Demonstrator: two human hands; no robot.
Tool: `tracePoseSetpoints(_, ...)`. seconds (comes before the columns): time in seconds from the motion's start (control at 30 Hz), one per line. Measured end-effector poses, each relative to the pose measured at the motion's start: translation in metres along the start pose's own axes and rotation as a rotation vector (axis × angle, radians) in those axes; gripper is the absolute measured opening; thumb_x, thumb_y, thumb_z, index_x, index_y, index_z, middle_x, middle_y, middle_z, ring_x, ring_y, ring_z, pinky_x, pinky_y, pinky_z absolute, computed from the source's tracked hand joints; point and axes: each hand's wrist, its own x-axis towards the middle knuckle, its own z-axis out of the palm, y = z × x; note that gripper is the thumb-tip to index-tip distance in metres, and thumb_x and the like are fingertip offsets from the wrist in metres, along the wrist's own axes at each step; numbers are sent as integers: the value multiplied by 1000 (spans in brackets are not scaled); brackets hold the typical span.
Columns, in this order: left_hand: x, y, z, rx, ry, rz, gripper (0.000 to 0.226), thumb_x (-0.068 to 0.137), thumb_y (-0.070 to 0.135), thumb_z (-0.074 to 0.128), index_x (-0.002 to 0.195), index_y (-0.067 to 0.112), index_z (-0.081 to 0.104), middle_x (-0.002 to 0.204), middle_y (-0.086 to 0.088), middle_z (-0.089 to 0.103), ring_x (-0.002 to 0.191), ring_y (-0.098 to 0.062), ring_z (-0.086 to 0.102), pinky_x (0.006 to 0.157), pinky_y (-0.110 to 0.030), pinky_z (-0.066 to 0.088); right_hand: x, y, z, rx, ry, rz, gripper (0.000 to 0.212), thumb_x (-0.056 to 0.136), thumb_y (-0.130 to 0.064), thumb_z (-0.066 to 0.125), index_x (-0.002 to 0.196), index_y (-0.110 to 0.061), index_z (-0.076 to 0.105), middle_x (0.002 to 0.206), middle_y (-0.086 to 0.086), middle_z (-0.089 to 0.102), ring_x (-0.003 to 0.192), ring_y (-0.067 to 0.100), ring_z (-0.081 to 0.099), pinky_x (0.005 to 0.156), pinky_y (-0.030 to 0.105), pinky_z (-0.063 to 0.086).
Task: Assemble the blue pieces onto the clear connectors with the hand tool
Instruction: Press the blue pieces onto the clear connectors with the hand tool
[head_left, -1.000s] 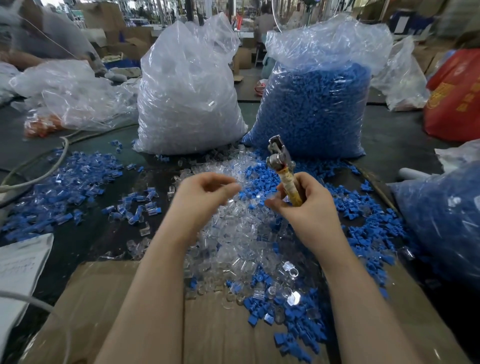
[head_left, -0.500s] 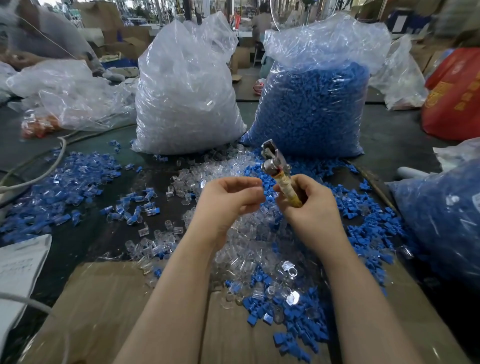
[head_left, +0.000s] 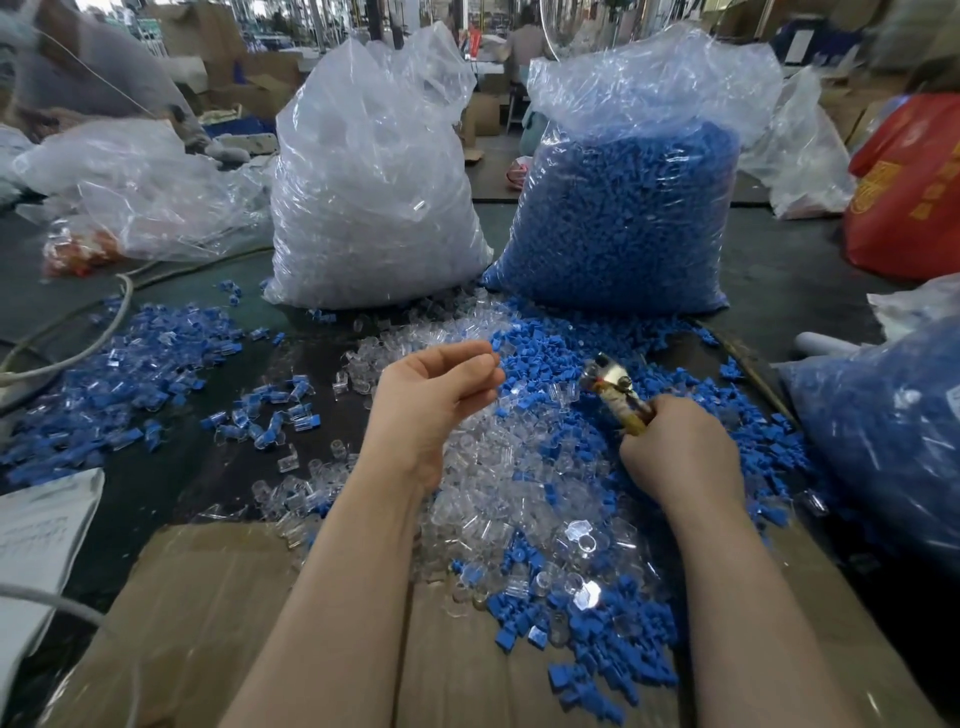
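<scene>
Left hand (head_left: 434, 400), centre of frame: fingers curled inward with the thumb tip near the fingertips. Whether a small clear part is pinched there — cannot tell; the tips blur against the pile behind.

Right hand (head_left: 680, 452), right of centre: fingers wrapped tight round the taped handle of the hand tool (head_left: 615, 397). The tool's metal head points up and to the left, low over the blue pieces.

Beneath both hands: a heap of loose clear connectors (head_left: 498, 499) in mid-frame, ringed to the right and toward the bottom by loose blue pieces (head_left: 576, 358). The heap's near edge lies on a flat sheet of cardboard (head_left: 208, 613) at the bottom of the frame.

Left of frame — a spread of assembled blue-and-clear parts (head_left: 119, 374) on the dark table (head_left: 156, 483), well apart from the hands.

Upper centre: two upright plastic bags side by side, the bag of clear connectors (head_left: 374, 182) on the left and the bag of blue pieces (head_left: 628, 208) on the right, both just behind the loose heap.

Right edge: another bag of blue parts (head_left: 893, 431); above it a red bag (head_left: 914, 192).

Lower left edge: a white paper sheet (head_left: 36, 540).
</scene>
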Motion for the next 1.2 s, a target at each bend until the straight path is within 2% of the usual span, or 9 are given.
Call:
tracePoseSetpoints(0.27, 0, 0, 1, 11, -34, -42, 23, 78, -10, 70, 94, 5, 73, 88, -8, 76, 83, -15, 73, 72, -20, 58, -2, -5, 2, -55, -67, -62, 7, 84, -20, 63, 85, -18, 56, 72, 1, 52, 59, 16, 44, 55, 31, 35)
tracePoseSetpoints(0.4, 0, -1, 1, -5, -58, -42, 22, 76, -3, 72, 97, 5, 72, 88, -9, 76, 80, -16, 73, 72, -22, 59, -3, -7, 0, -97, -78, -60, 16, 85, -18, 63, 76, -17, 50, 72, 3, 52, 60, 18, 47, 50, 30, 33)
tracePoseSetpoints(0.53, -1, 0, 0, 1, -95, -33, 39, 64, 11, 77, 101, 4, 70, 91, -12, 76, 81, -17, 73, 72, -23, 59, -3, -6, -2, -111, -95, -58, 17, 84, -18, 64, 75, -16, 50, 73, 4, 54, 61, 20, 49, 49, 30, 33)
tracePoseSetpoints(0.77, -1, 0, -1, 35, -112, -18, 39, 63, 12, 78, 100, 4, 68, 93, -14, 76, 84, -18, 73, 73, -24, 59, -3, -7, 1, -68, -41, -69, 14, 86, -22, 62, 79, -17, 52, 71, 3, 54, 60, 21, 48, 49, 30, 32)
tracePoseSetpoints(0.87, -1, 0, 0, 39, -131, -11, 33, 70, 8, 77, 101, 2, 67, 93, -13, 76, 83, -18, 73, 73, -25, 59, -2, -10, -2, 110, 54, -61, 17, 89, -35, 63, 89, -20, 55, 79, 0, 58, 70, 24, 52, 56, 32, 36)
tracePoseSetpoints(0.93, -2, -1, 4, 41, -157, -19, 25, 78, 3, 73, 102, 2, 65, 93, -13, 76, 82, -17, 73, 70, -24, 59, -3, -14, -4, 379, 81, -111, 15, 88, -36, 67, 90, -24, 58, 81, -3, 63, 75, 23, 57, 62, 35, 44)
tracePoseSetpoints(1.0, -4, -2, 9, 30, -187, -42, 23, 81, 2, 69, 103, 2, 62, 94, -13, 76, 81, -18, 74, 68, -23, 58, -8, -21, -7, 709, 67, -183, 12, 86, -27, 71, 84, -23, 61, 71, -12, 63, 66, 9, 57, 63, 33, 49)
tracePoseSetpoints(1.07, -5, -3, 14, 31, -225, -65, 18, 86, 1, 66, 104, 1, 60, 95, -14, 76, 82, -19, 74, 68, -23, 59, -16, -31, -12, 947, 45, -273, 15, 86, -17, 73, 79, -22, 61, 63, -16, 60, 56, -2, 51, 58, 18, 47)
tracePoseSetpoints(1.2, -9, -6, 23, 24, -310, -105, 14, 90, 1, 63, 103, 0, 60, 92, -15, 74, 83, -21, 73, 71, -26, 60, -27, -42, -15, 1236, 27, -378, 17, 87, -3, 70, 79, -15, 61, 65, -14, 63, 62, -3, 59, 60, 11, 48)
